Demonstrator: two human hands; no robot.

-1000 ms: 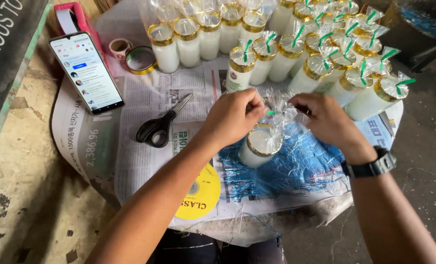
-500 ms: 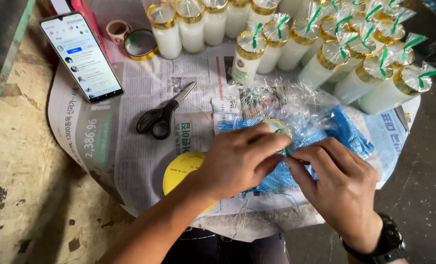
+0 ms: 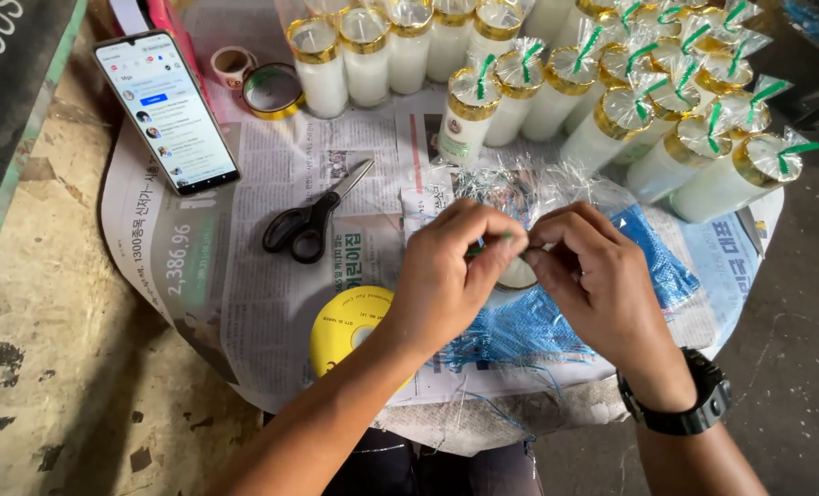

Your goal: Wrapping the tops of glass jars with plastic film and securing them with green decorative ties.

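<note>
Since a moment ago both hands have drawn closer together and a little up the table. From the head camera, the left hand (image 3: 451,266) and right hand (image 3: 593,276) pinch a thin green tie over the top of a white candle jar (image 3: 519,276), fingertips nearly touching, near the middle of the newspaper-covered table (image 3: 198,276). Black scissors (image 3: 308,220) lie just left. Finished candle jars (image 3: 611,119) crowd the far edge; a phone (image 3: 166,110) sits at the far left corner.

My left hand (image 3: 451,271) and right hand (image 3: 593,276) have closed together over the candle jar (image 3: 518,276), nearer the scissors (image 3: 310,220).
</note>
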